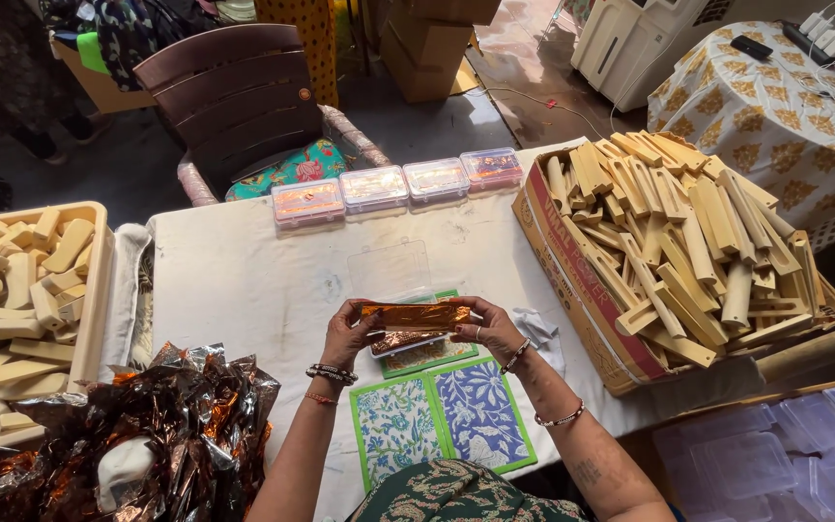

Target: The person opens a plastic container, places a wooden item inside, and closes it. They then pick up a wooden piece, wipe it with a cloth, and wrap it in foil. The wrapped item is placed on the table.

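Pinching crinkly copper foil bar [414,315] | left hand [348,333], right hand [491,329] closed on ends

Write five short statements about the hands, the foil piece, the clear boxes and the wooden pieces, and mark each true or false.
1. Both hands, left hand and right hand, hold the copper foil-wrapped piece by its ends. True.
2. Four closed clear boxes stand in a row at the table's far edge. True.
3. The cardboard box on the right holds crumpled foil. False: it holds wooden pieces.
4. The crumpled foil heap lies at lower left. True.
5. The chair is occupied. False: nobody sits there.
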